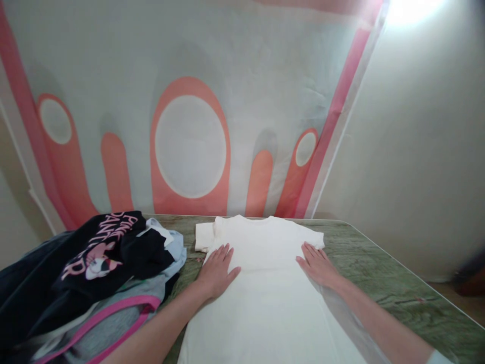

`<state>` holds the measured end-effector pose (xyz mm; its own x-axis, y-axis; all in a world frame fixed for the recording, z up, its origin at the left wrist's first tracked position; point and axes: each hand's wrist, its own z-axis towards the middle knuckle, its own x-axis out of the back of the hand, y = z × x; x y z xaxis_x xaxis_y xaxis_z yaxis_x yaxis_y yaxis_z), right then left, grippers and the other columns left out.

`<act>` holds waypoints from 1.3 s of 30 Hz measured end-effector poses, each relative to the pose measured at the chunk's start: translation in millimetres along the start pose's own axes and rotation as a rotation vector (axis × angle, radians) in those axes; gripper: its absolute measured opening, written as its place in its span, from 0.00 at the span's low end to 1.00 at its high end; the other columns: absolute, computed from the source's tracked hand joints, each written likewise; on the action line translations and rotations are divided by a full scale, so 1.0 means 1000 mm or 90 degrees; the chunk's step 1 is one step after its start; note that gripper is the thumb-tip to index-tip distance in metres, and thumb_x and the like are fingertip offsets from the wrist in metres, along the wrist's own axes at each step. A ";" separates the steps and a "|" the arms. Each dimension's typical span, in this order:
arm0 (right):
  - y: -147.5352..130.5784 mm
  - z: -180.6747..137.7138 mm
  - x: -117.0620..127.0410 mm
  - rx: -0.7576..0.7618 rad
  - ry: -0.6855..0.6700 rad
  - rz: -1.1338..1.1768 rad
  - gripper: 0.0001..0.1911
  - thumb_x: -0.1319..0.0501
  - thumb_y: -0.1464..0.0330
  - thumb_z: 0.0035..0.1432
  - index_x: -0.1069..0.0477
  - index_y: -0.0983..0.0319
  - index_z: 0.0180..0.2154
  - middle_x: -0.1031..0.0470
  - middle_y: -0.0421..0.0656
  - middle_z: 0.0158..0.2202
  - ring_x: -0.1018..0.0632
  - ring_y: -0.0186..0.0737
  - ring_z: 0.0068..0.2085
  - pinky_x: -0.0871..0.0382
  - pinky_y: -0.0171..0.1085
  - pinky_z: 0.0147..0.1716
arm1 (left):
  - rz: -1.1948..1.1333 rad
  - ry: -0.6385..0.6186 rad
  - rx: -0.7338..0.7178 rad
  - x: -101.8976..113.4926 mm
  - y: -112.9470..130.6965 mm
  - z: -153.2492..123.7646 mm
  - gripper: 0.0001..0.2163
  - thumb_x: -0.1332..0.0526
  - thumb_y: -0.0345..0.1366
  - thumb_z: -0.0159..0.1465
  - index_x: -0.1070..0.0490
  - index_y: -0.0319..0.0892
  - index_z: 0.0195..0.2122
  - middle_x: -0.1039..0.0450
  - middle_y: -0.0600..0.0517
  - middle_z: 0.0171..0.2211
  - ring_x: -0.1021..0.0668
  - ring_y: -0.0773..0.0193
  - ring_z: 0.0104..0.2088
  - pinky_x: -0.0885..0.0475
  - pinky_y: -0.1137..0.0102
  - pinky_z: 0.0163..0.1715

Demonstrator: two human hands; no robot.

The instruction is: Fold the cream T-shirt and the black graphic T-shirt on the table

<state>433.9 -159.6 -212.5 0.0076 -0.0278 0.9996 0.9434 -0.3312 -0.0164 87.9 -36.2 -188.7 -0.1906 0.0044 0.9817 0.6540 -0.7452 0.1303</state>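
Note:
A white short-sleeved T-shirt (pixel 269 303) lies spread on the table, its neckline near the far edge. My left hand (pixel 216 270) rests flat on its left side below the sleeve, fingers stretched and thumb apart. On the opposite side, my right hand (pixel 318 265) lies flat near the other sleeve, fingers out. Neither hand grips the cloth. The shirt's lower end runs out of view at the bottom.
Left of the shirt is a heap of clothes, with a black printed garment (pixel 102 253) on top and a grey garment with pink trim (pixel 113 323) below. The green wood-grain table (pixel 394 283) meets a wall with a printed backdrop (pixel 242 65).

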 end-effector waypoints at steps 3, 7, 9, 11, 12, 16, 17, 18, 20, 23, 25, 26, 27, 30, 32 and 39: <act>-0.014 0.012 0.005 -0.035 -0.022 -0.009 0.36 0.63 0.51 0.59 0.50 0.70 0.59 0.53 0.52 0.62 0.52 0.47 0.62 0.64 0.50 0.58 | -0.001 0.001 0.002 0.001 -0.001 -0.002 0.31 0.61 0.53 0.64 0.51 0.36 0.60 0.59 0.43 0.62 0.54 0.56 0.62 0.58 0.60 0.58; -0.058 0.033 0.011 0.009 -0.016 0.010 0.36 0.64 0.51 0.59 0.53 0.70 0.60 0.58 0.51 0.63 0.55 0.47 0.62 0.63 0.48 0.58 | 0.007 0.003 0.004 0.002 0.002 -0.003 0.30 0.61 0.53 0.64 0.52 0.36 0.61 0.59 0.43 0.62 0.54 0.55 0.61 0.57 0.60 0.58; -0.085 0.043 0.012 0.064 -0.030 0.035 0.36 0.65 0.50 0.59 0.56 0.67 0.61 0.61 0.48 0.64 0.57 0.46 0.63 0.64 0.47 0.58 | 0.009 0.001 0.004 0.003 0.003 -0.003 0.30 0.62 0.53 0.64 0.52 0.37 0.61 0.59 0.43 0.62 0.54 0.55 0.62 0.57 0.59 0.58; -0.107 0.051 0.011 0.112 -0.052 0.065 0.36 0.67 0.49 0.59 0.57 0.65 0.61 0.62 0.46 0.64 0.57 0.47 0.63 0.64 0.46 0.57 | 0.010 -0.004 0.005 0.004 0.003 -0.004 0.30 0.62 0.53 0.64 0.52 0.37 0.61 0.60 0.43 0.62 0.54 0.55 0.62 0.57 0.59 0.58; -0.115 0.055 0.011 0.128 -0.059 0.077 0.37 0.67 0.49 0.58 0.58 0.64 0.61 0.63 0.46 0.64 0.58 0.47 0.63 0.64 0.46 0.57 | 0.010 -0.006 0.005 0.004 0.003 -0.004 0.30 0.62 0.53 0.64 0.52 0.37 0.61 0.60 0.43 0.62 0.54 0.55 0.62 0.57 0.59 0.58; -0.116 0.077 0.008 0.108 -0.058 0.088 0.35 0.68 0.49 0.59 0.59 0.62 0.62 0.63 0.45 0.64 0.58 0.46 0.63 0.64 0.47 0.57 | 0.004 -0.010 0.002 0.007 0.003 -0.005 0.30 0.62 0.53 0.64 0.52 0.37 0.61 0.60 0.44 0.63 0.54 0.56 0.62 0.58 0.59 0.58; -0.108 0.083 0.007 0.086 -0.051 0.085 0.35 0.67 0.50 0.59 0.59 0.62 0.62 0.62 0.45 0.64 0.58 0.45 0.63 0.64 0.47 0.57 | 0.002 -0.013 0.002 0.008 0.003 -0.005 0.30 0.62 0.53 0.64 0.53 0.38 0.61 0.60 0.44 0.63 0.55 0.56 0.62 0.58 0.59 0.58; -0.099 0.089 0.005 0.059 -0.044 0.081 0.34 0.67 0.50 0.59 0.59 0.62 0.61 0.62 0.45 0.64 0.57 0.45 0.62 0.63 0.48 0.57 | 0.000 -0.018 0.002 0.008 0.004 -0.006 0.30 0.62 0.53 0.64 0.53 0.38 0.61 0.60 0.44 0.63 0.55 0.56 0.62 0.58 0.59 0.58; -0.078 0.100 0.002 0.000 -0.028 0.070 0.34 0.67 0.51 0.59 0.57 0.63 0.61 0.60 0.46 0.64 0.56 0.45 0.62 0.62 0.48 0.56 | -0.001 -0.026 0.004 0.010 0.006 -0.007 0.30 0.62 0.53 0.64 0.53 0.38 0.61 0.60 0.44 0.63 0.55 0.55 0.62 0.58 0.58 0.58; -0.050 0.111 -0.005 -0.060 0.001 0.060 0.35 0.66 0.52 0.59 0.56 0.65 0.61 0.58 0.48 0.63 0.54 0.45 0.62 0.60 0.48 0.56 | -0.004 -0.028 0.010 0.012 0.007 -0.008 0.30 0.61 0.52 0.64 0.53 0.37 0.61 0.59 0.44 0.62 0.55 0.55 0.62 0.58 0.57 0.58; -0.041 0.114 -0.011 -0.067 0.020 0.058 0.35 0.66 0.52 0.59 0.54 0.66 0.61 0.57 0.48 0.63 0.53 0.45 0.62 0.59 0.48 0.56 | -0.019 -0.027 0.005 0.013 0.004 -0.008 0.29 0.59 0.52 0.64 0.51 0.37 0.60 0.57 0.44 0.62 0.53 0.55 0.61 0.56 0.58 0.58; -0.038 0.115 -0.013 -0.066 0.027 0.058 0.35 0.66 0.51 0.59 0.54 0.66 0.60 0.57 0.48 0.63 0.52 0.45 0.62 0.59 0.48 0.56 | -0.031 -0.026 0.003 0.015 0.001 -0.008 0.28 0.56 0.51 0.63 0.49 0.37 0.59 0.55 0.45 0.62 0.51 0.55 0.61 0.54 0.59 0.58; -0.037 0.116 -0.015 -0.064 0.032 0.058 0.35 0.66 0.52 0.59 0.54 0.66 0.60 0.56 0.48 0.63 0.52 0.45 0.62 0.59 0.48 0.56 | -0.045 -0.019 0.005 0.017 -0.004 -0.006 0.27 0.54 0.49 0.63 0.45 0.38 0.58 0.51 0.45 0.61 0.49 0.56 0.61 0.52 0.60 0.58; -0.038 0.116 -0.018 -0.060 0.040 0.056 0.35 0.66 0.52 0.59 0.53 0.66 0.60 0.56 0.48 0.63 0.52 0.45 0.62 0.58 0.48 0.56 | -0.059 0.059 0.073 0.026 -0.024 0.002 0.18 0.49 0.38 0.61 0.37 0.40 0.52 0.42 0.47 0.57 0.44 0.59 0.59 0.48 0.62 0.57; -0.039 0.115 -0.018 -0.057 0.043 0.053 0.35 0.66 0.52 0.59 0.53 0.66 0.60 0.55 0.48 0.63 0.52 0.45 0.62 0.59 0.48 0.56 | -0.036 0.120 0.166 0.033 -0.039 0.011 0.19 0.48 0.31 0.58 0.38 0.40 0.51 0.42 0.46 0.57 0.43 0.59 0.58 0.47 0.62 0.56; -0.037 0.116 -0.017 -0.052 0.045 0.061 0.35 0.65 0.53 0.59 0.52 0.67 0.60 0.55 0.49 0.63 0.51 0.47 0.61 0.59 0.49 0.56 | -0.081 0.123 0.391 0.031 -0.080 0.045 0.26 0.39 0.33 0.51 0.43 0.35 0.51 0.38 0.39 0.49 0.33 0.52 0.51 0.38 0.64 0.48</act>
<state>436.8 -37.7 -226.5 0.0697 -0.1288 0.9892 0.9091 -0.4000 -0.1161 62.7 54.3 -162.7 -0.3845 -0.0954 0.9182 0.9059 -0.2301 0.3555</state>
